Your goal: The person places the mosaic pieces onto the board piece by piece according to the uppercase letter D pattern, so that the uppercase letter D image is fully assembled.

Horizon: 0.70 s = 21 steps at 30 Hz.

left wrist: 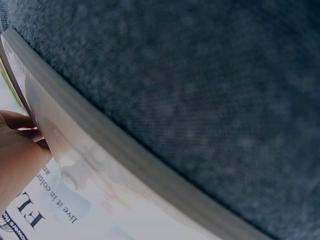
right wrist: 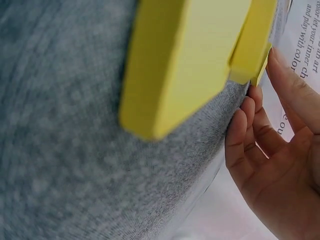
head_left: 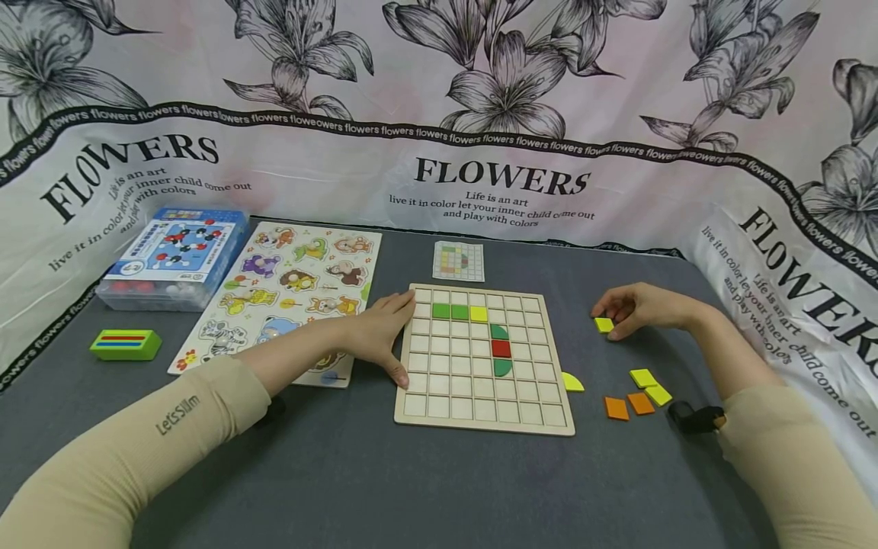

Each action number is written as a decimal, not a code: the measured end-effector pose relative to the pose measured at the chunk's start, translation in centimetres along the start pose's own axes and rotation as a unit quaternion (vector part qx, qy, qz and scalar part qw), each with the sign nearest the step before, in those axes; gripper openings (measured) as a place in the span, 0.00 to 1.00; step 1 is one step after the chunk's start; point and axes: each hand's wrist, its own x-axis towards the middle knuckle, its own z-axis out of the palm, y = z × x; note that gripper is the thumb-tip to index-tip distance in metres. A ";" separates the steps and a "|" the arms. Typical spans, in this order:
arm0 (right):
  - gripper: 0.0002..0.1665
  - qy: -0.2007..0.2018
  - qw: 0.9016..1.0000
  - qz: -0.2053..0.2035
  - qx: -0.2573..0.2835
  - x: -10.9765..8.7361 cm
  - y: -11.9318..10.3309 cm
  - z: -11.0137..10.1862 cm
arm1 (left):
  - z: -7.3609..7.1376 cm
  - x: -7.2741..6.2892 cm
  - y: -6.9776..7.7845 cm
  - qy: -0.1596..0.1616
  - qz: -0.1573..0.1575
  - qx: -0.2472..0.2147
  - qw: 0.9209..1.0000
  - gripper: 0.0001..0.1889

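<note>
In the head view, my left hand [head_left: 376, 333] lies along the left edge of a wooden grid board [head_left: 483, 412], thumb spread toward its lower left and fingers nearly straight. The board carries two green squares [head_left: 450, 311], a yellow square [head_left: 478, 313], and a red square [head_left: 501, 348] between two green quarter-round pieces [head_left: 503, 367]. To the right of the board, my right hand [head_left: 648, 309] pinches a yellow square tile [head_left: 604, 325] between thumb and fingers, close over the table. Its thumb and curled fingers also show in the right wrist view, with yellow tiles [right wrist: 195, 65] large in front.
Loose yellow tiles [head_left: 643, 378] and orange tiles [head_left: 616, 409] lie below my right hand. A yellow quarter-round piece [head_left: 572, 383] touches the board's right side. Behind the board lies a pattern card [head_left: 458, 261]. At left are an animal puzzle board [head_left: 302, 248], a plastic box [head_left: 174, 255] and a green block [head_left: 126, 345].
</note>
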 end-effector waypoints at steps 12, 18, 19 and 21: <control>0.21 -0.005 1.000 -0.018 0.001 0.2 0.4 0.1 | 0.0 0.2 -0.2 -0.003 0.002 0.002 1.000 0.70; 0.19 -0.001 1.000 -0.004 -0.007 0.3 0.3 0.1 | 0.1 0.2 -0.2 -0.004 0.001 0.003 1.000 0.70; 0.18 0.002 1.000 -0.003 -0.009 0.3 0.2 0.1 | 0.1 0.2 -0.2 -0.004 0.000 0.005 1.000 0.69; 0.18 0.007 1.000 -0.004 -0.016 0.2 0.1 0.2 | 0.2 0.2 -0.2 -0.005 -0.002 0.006 1.000 0.69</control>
